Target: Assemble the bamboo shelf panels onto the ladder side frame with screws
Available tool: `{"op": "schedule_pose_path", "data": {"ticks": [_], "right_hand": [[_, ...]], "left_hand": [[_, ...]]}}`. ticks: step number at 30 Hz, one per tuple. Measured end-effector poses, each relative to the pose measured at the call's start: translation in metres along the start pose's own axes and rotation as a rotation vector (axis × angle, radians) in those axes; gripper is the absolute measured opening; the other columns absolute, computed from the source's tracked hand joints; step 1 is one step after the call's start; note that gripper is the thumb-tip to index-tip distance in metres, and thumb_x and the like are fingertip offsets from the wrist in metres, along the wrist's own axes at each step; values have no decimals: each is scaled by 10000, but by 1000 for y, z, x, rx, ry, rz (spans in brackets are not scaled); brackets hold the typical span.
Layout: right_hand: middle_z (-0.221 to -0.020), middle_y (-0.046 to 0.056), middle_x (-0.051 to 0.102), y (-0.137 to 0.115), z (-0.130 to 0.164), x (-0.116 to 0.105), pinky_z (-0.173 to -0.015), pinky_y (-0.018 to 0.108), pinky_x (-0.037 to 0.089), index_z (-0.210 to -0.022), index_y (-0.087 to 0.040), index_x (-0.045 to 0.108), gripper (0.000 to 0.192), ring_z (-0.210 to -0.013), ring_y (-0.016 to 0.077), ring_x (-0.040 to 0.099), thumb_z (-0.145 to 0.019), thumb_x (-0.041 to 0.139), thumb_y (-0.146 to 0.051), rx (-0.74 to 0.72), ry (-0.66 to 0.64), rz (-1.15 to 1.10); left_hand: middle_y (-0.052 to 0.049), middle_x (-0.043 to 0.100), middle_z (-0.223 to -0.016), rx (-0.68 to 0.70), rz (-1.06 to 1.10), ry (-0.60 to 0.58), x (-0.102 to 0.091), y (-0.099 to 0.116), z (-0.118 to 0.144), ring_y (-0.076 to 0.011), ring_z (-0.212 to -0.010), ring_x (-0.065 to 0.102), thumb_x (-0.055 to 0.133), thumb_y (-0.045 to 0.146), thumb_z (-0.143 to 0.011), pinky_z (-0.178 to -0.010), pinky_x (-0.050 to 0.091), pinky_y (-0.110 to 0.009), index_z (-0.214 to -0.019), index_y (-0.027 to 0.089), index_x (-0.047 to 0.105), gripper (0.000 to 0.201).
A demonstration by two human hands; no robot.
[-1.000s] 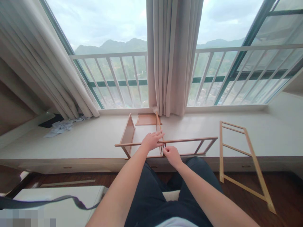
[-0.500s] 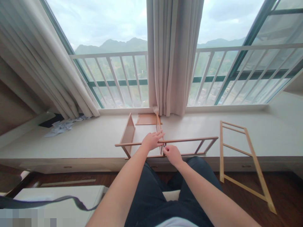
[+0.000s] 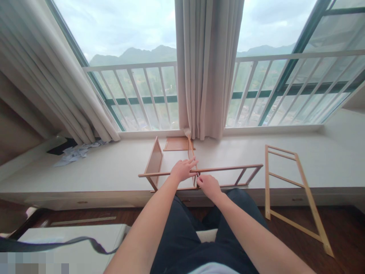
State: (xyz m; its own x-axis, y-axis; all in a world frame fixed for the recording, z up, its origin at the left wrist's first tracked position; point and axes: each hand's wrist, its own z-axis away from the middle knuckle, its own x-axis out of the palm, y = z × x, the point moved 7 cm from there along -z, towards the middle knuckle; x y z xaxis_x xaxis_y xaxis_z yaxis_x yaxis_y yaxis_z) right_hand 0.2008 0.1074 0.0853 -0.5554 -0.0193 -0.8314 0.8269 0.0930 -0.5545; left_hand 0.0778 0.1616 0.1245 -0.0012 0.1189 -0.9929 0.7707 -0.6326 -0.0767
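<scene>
A brown wooden frame (image 3: 228, 168) lies on its side along the front of the white ledge, with upright panels joined to it. My left hand (image 3: 184, 170) grips it at the middle panel (image 3: 191, 149), its fingers reaching over the rail and the panel's edge. Just right of that joint, my right hand (image 3: 208, 185) is closed in a pinch on a small, thin, pale metal piece (image 3: 198, 174). Its tip meets the rail, and the fingers hide most of it. Another panel (image 3: 154, 161) stands at the frame's left end.
A loose wooden panel (image 3: 178, 143) lies by the curtain (image 3: 209, 76). To the right, a second, lighter ladder-like frame (image 3: 309, 194) leans against the ledge (image 3: 236, 150). Paper scraps (image 3: 72, 154) are at the far left. A white box-like surface (image 3: 85, 236) with a dark strap stands lower left.
My right hand has turned slightly at the joint, and less of the small metal piece shows. My left hand and the frame stay in place.
</scene>
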Motion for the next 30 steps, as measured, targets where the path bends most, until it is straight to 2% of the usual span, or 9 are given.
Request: {"op": "schedule_pose_path", "data": {"ticks": [8,15,19,23,30], "right_hand": [[-603,9,522,4,-4,12,-606,301,204,-569,-193,494,405,-618,150,401,-969,480,-250,-39,-25,-230],[-537,-19,407,10,-9,23,-592,291,233,-534,-223,376,450,-586,149,375,-937,456,-407,-26,-54,-557],[-480,-45,358,13,-5,41,-517,282,239,-570,-243,377,483,-482,129,326,-908,436,-584,54,-161,-803],[-478,-84,304,9,4,56,-435,261,186,-640,-257,364,530,-413,98,226,-852,450,-735,145,-311,-1052],[-543,-85,359,-1,12,58,-417,210,170,-692,-230,398,544,-447,70,243,-813,628,-708,191,-461,-1355]], "left_hand": [[-64,396,-1640,0,-2,3,1,-1,0,-286,-1266,619,610,551,-942,-985,524,-423,-1544,336,432,664],[-74,397,-1639,0,4,4,2,-1,0,-289,-1267,616,606,547,-943,-986,522,-430,-1546,326,432,665],[-67,396,-1640,-1,6,3,0,0,1,-288,-1260,620,611,539,-942,-982,518,-421,-1537,339,440,651],[-71,394,-1641,-1,2,3,0,0,1,-288,-1260,620,619,537,-937,-980,517,-414,-1539,344,437,657],[-62,385,-1646,8,-6,7,2,-1,0,-287,-1259,621,626,539,-934,-987,514,-416,-1548,352,417,675]]}}
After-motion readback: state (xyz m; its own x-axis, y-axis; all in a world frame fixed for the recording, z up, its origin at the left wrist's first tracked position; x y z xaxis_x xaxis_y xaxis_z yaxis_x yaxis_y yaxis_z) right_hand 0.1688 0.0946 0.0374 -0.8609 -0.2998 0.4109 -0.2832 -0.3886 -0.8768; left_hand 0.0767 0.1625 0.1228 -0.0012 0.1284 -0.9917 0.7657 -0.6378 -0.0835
